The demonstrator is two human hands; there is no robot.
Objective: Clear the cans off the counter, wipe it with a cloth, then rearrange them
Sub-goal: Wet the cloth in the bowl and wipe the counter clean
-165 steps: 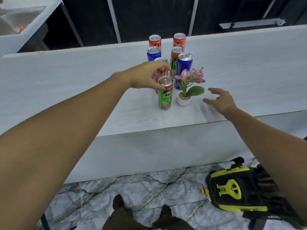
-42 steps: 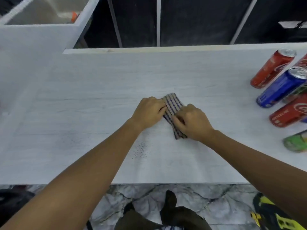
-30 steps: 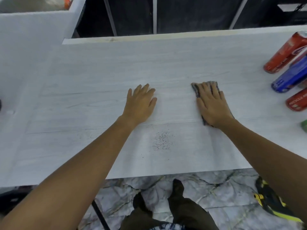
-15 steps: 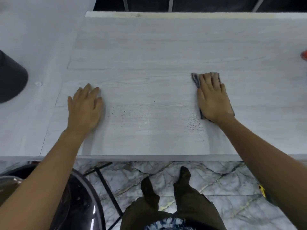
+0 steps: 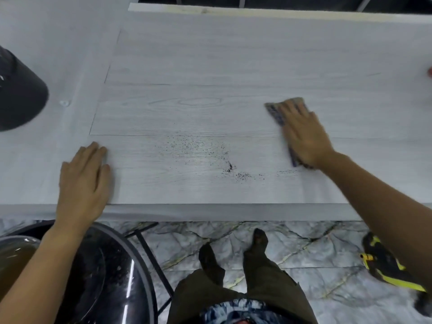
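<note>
My right hand [image 5: 304, 134] lies flat with straight fingers on a folded checked cloth [image 5: 274, 111], pressing it onto the pale wood-grain counter [image 5: 210, 66]. Only the cloth's far and left edges show past my fingers. My left hand [image 5: 84, 178] rests flat on the counter near its front edge, holding nothing. Dark crumbs [image 5: 198, 150] are scattered on the counter between my hands, trailing toward the cloth. A sliver of one red can [image 5: 429, 71] shows at the right edge of the view; the other cans are out of sight.
A dark round object [image 5: 18, 94] sits on the counter at far left. Below the counter's front edge stands a black glass-topped round table [image 5: 109, 277]. A yellow and black bag [image 5: 388, 265] lies on the marble floor at right. My feet stand between them.
Since half a second ago my left hand has slid back toward the front edge. The crumbs are smeared into a wider trail running right. My right hand with the cloth sits about where it was.
</note>
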